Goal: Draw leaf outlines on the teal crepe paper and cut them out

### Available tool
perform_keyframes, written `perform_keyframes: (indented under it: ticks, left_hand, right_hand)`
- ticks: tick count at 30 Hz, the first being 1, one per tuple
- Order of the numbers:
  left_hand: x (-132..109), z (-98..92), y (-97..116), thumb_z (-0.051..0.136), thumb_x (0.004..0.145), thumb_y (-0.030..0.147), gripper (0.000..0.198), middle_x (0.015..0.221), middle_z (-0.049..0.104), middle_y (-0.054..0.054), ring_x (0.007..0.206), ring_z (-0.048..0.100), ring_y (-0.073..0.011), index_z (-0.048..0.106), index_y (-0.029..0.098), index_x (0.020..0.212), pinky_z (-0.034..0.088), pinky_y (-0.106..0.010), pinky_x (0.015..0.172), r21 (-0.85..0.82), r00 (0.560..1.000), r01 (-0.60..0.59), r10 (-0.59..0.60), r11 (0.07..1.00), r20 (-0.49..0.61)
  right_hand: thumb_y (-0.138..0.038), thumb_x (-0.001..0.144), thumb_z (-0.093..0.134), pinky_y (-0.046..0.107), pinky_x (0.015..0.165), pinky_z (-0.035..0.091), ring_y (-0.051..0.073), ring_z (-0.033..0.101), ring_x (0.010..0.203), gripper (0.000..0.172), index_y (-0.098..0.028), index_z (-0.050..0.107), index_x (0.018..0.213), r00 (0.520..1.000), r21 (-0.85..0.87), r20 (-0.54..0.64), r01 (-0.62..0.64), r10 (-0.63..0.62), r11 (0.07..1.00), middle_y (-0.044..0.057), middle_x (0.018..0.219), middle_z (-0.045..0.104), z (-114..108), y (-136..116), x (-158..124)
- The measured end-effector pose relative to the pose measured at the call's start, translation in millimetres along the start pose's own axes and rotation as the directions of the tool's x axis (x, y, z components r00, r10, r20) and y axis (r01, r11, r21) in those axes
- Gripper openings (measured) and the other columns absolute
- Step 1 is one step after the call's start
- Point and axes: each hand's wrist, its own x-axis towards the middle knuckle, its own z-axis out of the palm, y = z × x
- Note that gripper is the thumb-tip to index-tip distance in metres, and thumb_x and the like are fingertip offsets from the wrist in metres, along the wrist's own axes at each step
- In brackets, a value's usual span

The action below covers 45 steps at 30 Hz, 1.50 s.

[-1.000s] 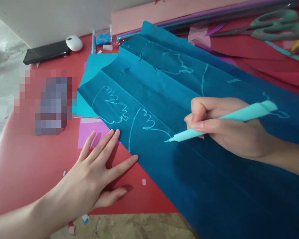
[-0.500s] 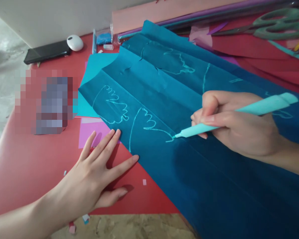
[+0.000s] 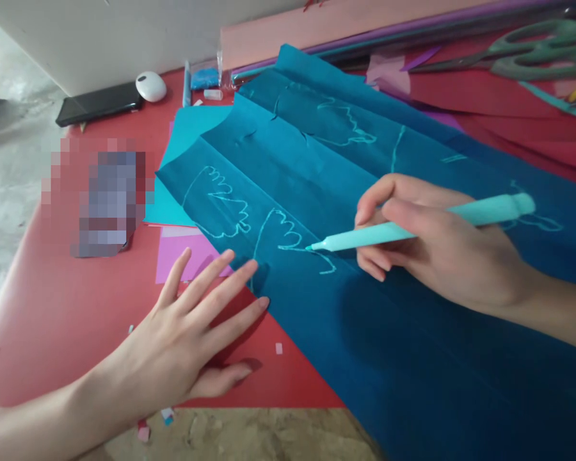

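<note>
A large sheet of dark blue paper [image 3: 288,173] with fold creases lies across the red table. Light turquoise wavy outlines are drawn on several of its panels. My right hand [image 3: 441,243] is closed round a turquoise marker [image 3: 360,237], whose tip is at or just over the curved line of the outline nearest me; whether it touches cannot be told. My left hand [image 3: 196,333] has its fingers spread at the sheet's left edge, fingertips over or on the edge and the palm above the red tabletop.
A black phone [image 3: 100,105] and a white mouse-like oval object [image 3: 151,86] sit at the back left. Green-handled scissors [image 3: 540,54] lie at the back right. Turquoise paper [image 3: 168,198] and purple paper [image 3: 182,256] show beneath the blue sheet. A blurred object [image 3: 110,198] is left.
The marker tip has moved left and slightly up along the drawn line, with my right hand shifting left. One left finger has shifted right over the sheet. The view has moved slightly.
</note>
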Motion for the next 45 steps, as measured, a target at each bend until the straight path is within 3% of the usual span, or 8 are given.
perform_keyframes:
  ticks: [4, 8, 12, 16, 21, 26, 34, 45]
  left_hand:
    - [17.3, -3.0, 3.4, 0.033, 0.096, 0.039, 0.039, 0.113, 0.064, -0.009, 0.117, 0.052, -0.0208, 0.061, 0.012, 0.102, 0.009, -0.044, 0.115, -0.063, 0.994, -0.102, 0.099, 0.993, -0.042]
    - [41.5, -4.1, 4.8, 0.033, 0.096, 0.029, 0.033, 0.086, 0.066, -0.004, 0.089, 0.062, -0.0194, 0.063, 0.014, 0.093, 0.027, -0.05, 0.108, 0.017, 0.984, -0.163, 0.163, 0.987, -0.065]
    - [58.9, -0.7, 5.9, 0.039, 0.094, 0.031, 0.028, 0.077, 0.061, -0.003, 0.073, 0.06, -0.0186, 0.061, 0.016, 0.086, 0.042, -0.051, 0.096, 0.083, 0.987, -0.142, 0.147, 0.986, -0.063]
    - [61.4, 3.8, 7.0, 0.045, 0.091, 0.02, 0.017, 0.102, 0.062, -0.009, 0.1, 0.059, -0.0231, 0.06, 0.017, 0.098, 0.035, -0.053, 0.102, 0.008, 0.985, -0.165, 0.165, 0.986, -0.053]
    - [57.0, 8.0, 6.2, 0.043, 0.092, 0.017, 0.031, 0.132, 0.047, -0.02, 0.126, 0.043, -0.0307, 0.052, 0.018, 0.121, 0.03, -0.058, 0.103, -0.109, 0.983, -0.18, 0.182, 0.978, 0.01]
    - [55.2, 9.3, 4.5, 0.037, 0.096, 0.03, 0.034, 0.137, 0.042, -0.023, 0.13, 0.036, -0.0324, 0.05, 0.021, 0.127, 0.026, -0.063, 0.102, -0.152, 0.982, -0.173, 0.183, 0.973, 0.051]
    - [54.1, 7.4, 4.7, 0.036, 0.096, 0.031, 0.037, 0.14, 0.037, -0.023, 0.133, 0.03, -0.0316, 0.047, 0.022, 0.13, 0.023, -0.064, 0.102, -0.175, 0.98, -0.159, 0.177, 0.972, 0.09]
    - [53.9, 9.0, 5.7, 0.037, 0.096, 0.031, 0.036, 0.141, 0.037, -0.022, 0.134, 0.03, -0.0299, 0.049, 0.023, 0.129, 0.022, -0.063, 0.103, -0.181, 0.985, -0.137, 0.153, 0.974, 0.08]
  right_hand:
    - [-0.023, 0.085, 0.055, 0.023, 0.047, 0.05, 0.009, 0.053, 0.045, 0.013, -0.02, 0.052, 0.073, 0.999, -0.036, 0.034, 0.006, -0.005, 0.999, -0.007, 0.048, 0.049, 0.2, 1.3, -3.6]
    - [-0.02, 0.082, 0.062, 0.021, 0.051, 0.049, 0.012, 0.064, 0.056, 0.011, -0.023, 0.053, 0.075, 1.0, -0.136, 0.011, 0.031, -0.03, 0.99, -0.007, 0.057, 0.052, -1.6, 7.0, -7.7]
    - [-0.016, 0.081, 0.061, 0.023, 0.05, 0.045, 0.012, 0.063, 0.057, 0.014, -0.025, 0.051, 0.076, 0.993, -0.148, -0.043, 0.105, -0.112, 0.983, -0.004, 0.066, 0.057, -2.2, 12.2, -11.1]
    - [-0.015, 0.082, 0.057, 0.025, 0.041, 0.039, 0.012, 0.051, 0.045, 0.016, -0.025, 0.049, 0.072, 0.99, -0.057, -0.085, 0.106, -0.111, 0.993, -0.006, 0.056, 0.049, -2.4, 12.9, -11.9]
    - [-0.007, 0.079, 0.05, 0.026, 0.038, 0.029, 0.011, 0.04, 0.041, 0.024, -0.023, 0.043, 0.061, 0.997, -0.042, -0.035, 0.074, -0.076, 0.996, -0.006, 0.046, 0.039, -5.5, 10.2, -13.4]
    - [-0.013, 0.076, 0.049, 0.026, 0.04, 0.026, 0.01, 0.039, 0.042, 0.02, -0.023, 0.042, 0.061, 0.997, -0.155, 0.016, 0.077, -0.076, 0.985, -0.007, 0.046, 0.042, -6.5, 8.3, -13.4]
    - [-0.018, 0.074, 0.05, 0.026, 0.04, 0.023, 0.01, 0.033, 0.043, 0.02, -0.023, 0.039, 0.057, 0.995, -0.321, 0.039, 0.097, -0.089, 0.942, -0.007, 0.045, 0.037, -0.7, 4.0, -12.4]
    - [-0.013, 0.076, 0.048, 0.028, 0.042, 0.021, 0.011, 0.031, 0.044, 0.023, -0.023, 0.038, 0.057, 0.994, -0.262, 0.045, 0.105, -0.096, 0.959, -0.006, 0.047, 0.032, -6.2, 5.0, -17.5]
